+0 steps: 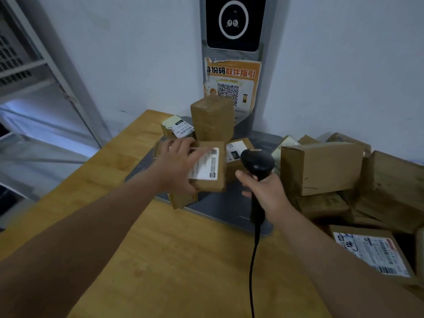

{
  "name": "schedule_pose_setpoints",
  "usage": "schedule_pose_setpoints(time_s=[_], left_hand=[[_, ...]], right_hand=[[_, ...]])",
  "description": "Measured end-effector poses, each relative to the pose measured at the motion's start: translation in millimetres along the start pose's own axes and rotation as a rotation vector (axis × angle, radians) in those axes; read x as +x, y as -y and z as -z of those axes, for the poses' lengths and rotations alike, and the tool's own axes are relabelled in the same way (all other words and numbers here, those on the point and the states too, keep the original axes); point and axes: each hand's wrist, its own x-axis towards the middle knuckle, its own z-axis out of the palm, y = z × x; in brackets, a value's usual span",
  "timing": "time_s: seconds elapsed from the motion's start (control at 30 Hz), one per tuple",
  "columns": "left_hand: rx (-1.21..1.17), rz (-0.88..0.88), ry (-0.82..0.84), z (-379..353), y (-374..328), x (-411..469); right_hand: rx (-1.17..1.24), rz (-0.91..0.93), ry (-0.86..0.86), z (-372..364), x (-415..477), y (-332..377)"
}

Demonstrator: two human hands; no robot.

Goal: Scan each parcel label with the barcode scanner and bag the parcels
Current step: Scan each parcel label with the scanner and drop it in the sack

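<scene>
The left hand [179, 166] grips a small labelled parcel [219, 181] over the grey platform [218, 207], with the wooden table [160, 260] spreading in front. The right hand [263, 191] clasps the barcode scanner [257, 162] just beside the parcel. The label print is blurred, and the heaped boxes [321, 168] run off the right edge.

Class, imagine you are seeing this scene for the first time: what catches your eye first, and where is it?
At the centre, the left hand holds a small parcel, white label up, while the right hand grips a black barcode scanner beside it. Behind, an orange poster with a QR code hangs at the back, and brown boxes pile up at the right.
</scene>
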Motion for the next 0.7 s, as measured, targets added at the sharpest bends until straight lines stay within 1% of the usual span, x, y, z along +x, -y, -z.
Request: schedule_pose_setpoints(time_s=[0.07, 0.13, 0.2, 0.23, 0.27, 0.3, 0.33, 0.37, 0.4, 0.43, 0.5, 0.53, 0.57, 0.6, 0.63, 0.7], left_hand=[[0.022, -0.212, -0.129, 4.2, -13.1, -19.5], [0.079, -0.374, -0.176, 5.6, -23.9, -34.2], [0.131, -0.466, -0.185, 9.2, -31.5, -46.9], [0.152, -0.478, -0.184, 10.0, -33.4, -53.5], [0.171, -0.467, -0.181, 9.2, -34.3, -60.2], [0.163, -0.435, -0.195, 8.1, -36.1, -67.6], [0.123, -0.367, -0.221, 4.9, -37.8, -74.9], [0.025, -0.263, -0.238, 2.2, -40.8, -82.9], [-0.139, -0.125, -0.241, 1.1, -46.1, -90.9], [-0.376, 0.042, -0.214, -0.4, -52.9, -98.6], [-1.033, 0.396, -0.092, 1.9, -68.7, -113.5], [-1.349, 0.531, -0.021, 2.5, -76.2, -119.0], [-1.587, 0.615, 0.046, 2.0, -82.6, -123.7], [-1.716, 0.645, 0.109, 0.8, -87.2, -127.3], [-1.766, 0.637, 0.150, 0.1, -90.8, -130.4], [-1.783, 0.627, 0.172, -1.6, -92.1, -135.6]], right_hand=[[0.055, 0.040, 0.064, 5.5, -9.2, 10.6], [0.036, 0.068, 0.176, 6.4, -24.4, 14.1], [0.018, 0.041, 0.233, 2.6, -42.3, 7.5], [0.024, 0.024, 0.216, -0.8, -51.6, 1.7], [0.037, 0.018, 0.161, -4.7, -60.4, -4.1], [0.061, 0.014, 0.079, -8.4, -69.0, -9.4], [0.094, 0.008, -0.021, -11.9, -76.4, -14.9], [0.165, -0.010, -0.114, -15.0, -83.7, -19.9], [0.264, -0.038, -0.194, -17.5, -90.6, -24.6], [0.382, -0.068, -0.248, -20.2, -97.1, -28.7], [0.549, -0.097, -0.311, -25.8, -110.4, -36.1], [0.587, -0.096, -0.322, -28.8, -116.7, -39.8], [0.605, -0.080, -0.317, -32.4, -122.9, -42.9], [0.593, -0.062, -0.309, -36.1, -128.5, -45.5], [0.576, -0.049, -0.297, -39.2, -134.1, -47.7], [0.528, -0.063, -0.282, -41.9, -143.0, -49.8]])
